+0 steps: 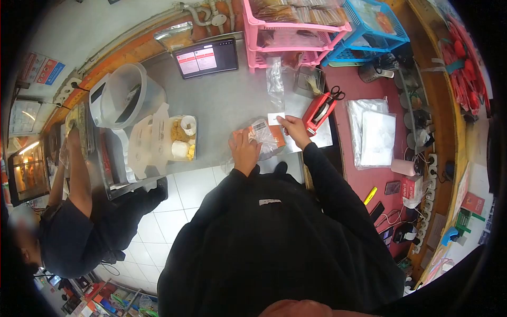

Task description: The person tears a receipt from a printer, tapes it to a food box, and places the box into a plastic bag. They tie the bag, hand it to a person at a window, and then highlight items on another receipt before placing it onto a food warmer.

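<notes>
Lightly, the right hand [294, 130] pinches one corner of a small white slip [273, 119] between thumb and forefinger, so the slip could twist or drop if that narrow hold loosens; it could also crease if it catches on the crinkled plastic beside it. The left hand [244, 153] lies on an orange box in clear plastic wrap [270, 138], its fingers slightly bent and a little apart, pressing from above rather than closing around it. The loose wrap looks slippery, so uneven pressure might let the box slide towards the near edge of the tabletop [224, 100]. The slip is at the far side of the box, seen against its upper corner; whether the two touch cannot be told. Just beyond lies a strip of clear plastic [275, 84], pointing away from the person. To the right of the hands sits a red tape dispenser [320, 112], with black-handled scissors [336, 93] at its far end; a careless sweep of the right forearm might knock the dispenser. To the left, an open food box [183, 138] stands near the edge, and a tablet [205, 57] leans at the back. Farther left, a co-worker [66, 232] in dark clothes reaches forward, hands well apart from the person's own.
</notes>
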Action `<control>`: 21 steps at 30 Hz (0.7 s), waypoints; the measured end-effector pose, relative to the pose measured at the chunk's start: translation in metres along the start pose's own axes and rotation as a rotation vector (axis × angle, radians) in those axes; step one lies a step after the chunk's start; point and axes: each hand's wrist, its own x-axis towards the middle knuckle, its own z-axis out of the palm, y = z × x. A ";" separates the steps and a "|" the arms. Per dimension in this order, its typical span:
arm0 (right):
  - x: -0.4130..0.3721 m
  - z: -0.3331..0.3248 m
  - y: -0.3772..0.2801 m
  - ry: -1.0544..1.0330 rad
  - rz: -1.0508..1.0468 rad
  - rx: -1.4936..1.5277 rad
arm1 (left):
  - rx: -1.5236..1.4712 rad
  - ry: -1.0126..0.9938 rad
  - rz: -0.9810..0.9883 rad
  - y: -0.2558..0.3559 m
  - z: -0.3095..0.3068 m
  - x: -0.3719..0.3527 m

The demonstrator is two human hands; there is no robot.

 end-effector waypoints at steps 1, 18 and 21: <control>0.002 0.003 -0.003 -0.030 -0.008 -0.013 | -0.057 0.016 0.055 -0.002 0.001 0.004; -0.018 -0.023 0.031 -0.034 -0.026 -0.183 | -0.259 -0.057 0.130 -0.032 0.019 0.018; -0.028 -0.022 0.033 -0.036 -0.102 -0.290 | -0.537 -0.264 0.076 -0.055 0.034 0.037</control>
